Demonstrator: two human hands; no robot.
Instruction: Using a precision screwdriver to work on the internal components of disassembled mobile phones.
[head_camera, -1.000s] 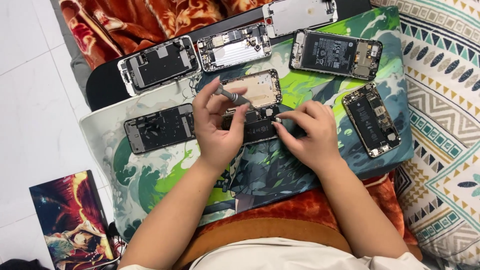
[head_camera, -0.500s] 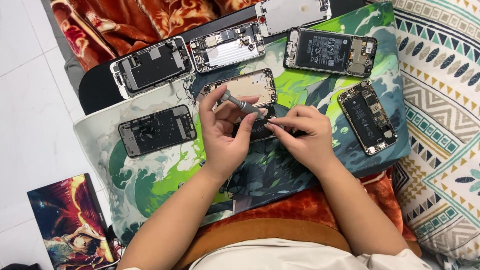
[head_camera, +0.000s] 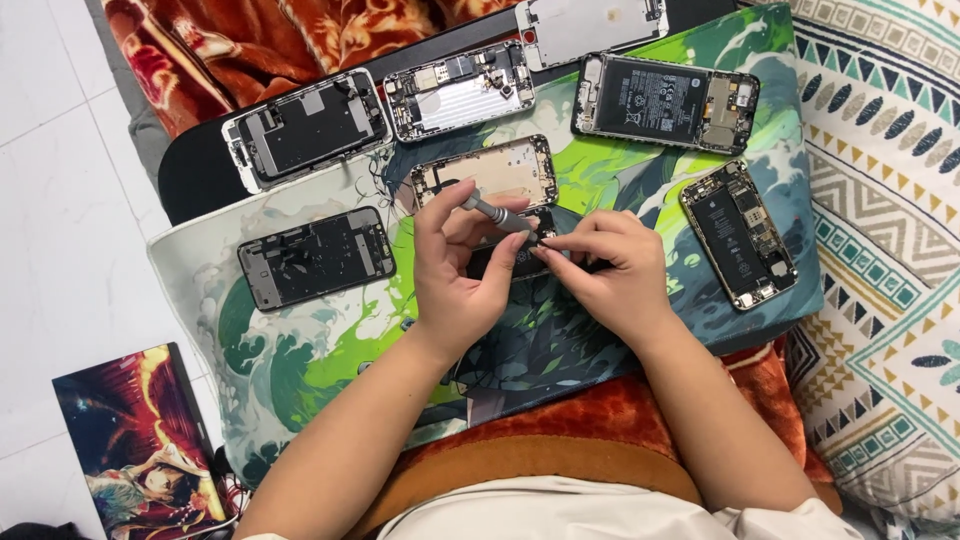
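At frame centre, the left hand (head_camera: 455, 275) pinched a small screwdriver (head_camera: 497, 214), tip down on a dark phone (head_camera: 520, 255); the right hand (head_camera: 610, 275) pinched the phone's edge, seemingly mid-unscrewing, calling for steady turning.

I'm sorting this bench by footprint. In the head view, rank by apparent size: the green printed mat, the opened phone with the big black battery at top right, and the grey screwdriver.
1. green printed mat
2. opened phone with the black battery
3. grey screwdriver, partly hidden in the left hand
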